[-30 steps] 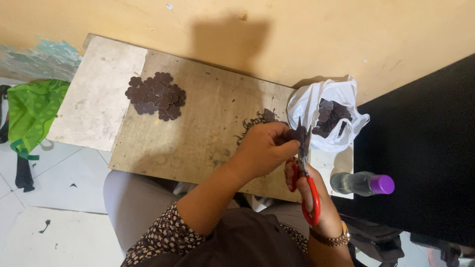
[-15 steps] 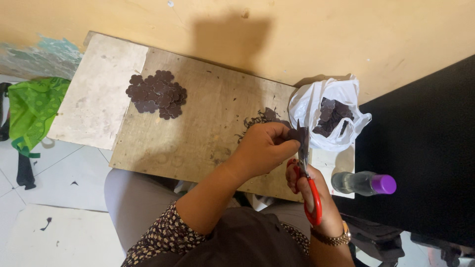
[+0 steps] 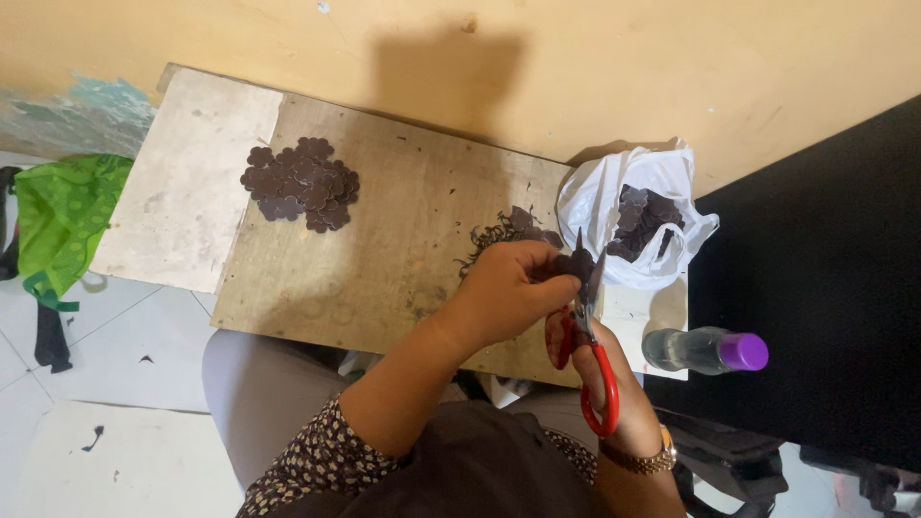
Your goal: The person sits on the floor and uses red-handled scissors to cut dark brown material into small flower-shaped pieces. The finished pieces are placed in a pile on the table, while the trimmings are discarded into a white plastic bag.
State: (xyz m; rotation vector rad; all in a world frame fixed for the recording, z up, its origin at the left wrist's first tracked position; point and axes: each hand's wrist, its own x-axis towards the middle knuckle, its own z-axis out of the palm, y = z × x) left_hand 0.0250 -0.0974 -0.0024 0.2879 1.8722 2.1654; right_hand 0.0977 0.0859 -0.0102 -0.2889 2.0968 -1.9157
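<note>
Scissors (image 3: 590, 326) in my right grip (image 3: 600, 369), left grip (image 3: 508, 288) pinching cutout (image 3: 574, 264): slip risks nicked fingertips.

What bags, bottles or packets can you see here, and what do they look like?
White plastic bag: on the board's far right corner by the wall, crumpled, open, with dark brown cut pieces inside.
Clear bottle: lying on its side at the board's right edge, purple cap pointing right.
Green bag: on the floor to the left of the board, soft, bright green.
No signs or screens show.
</note>
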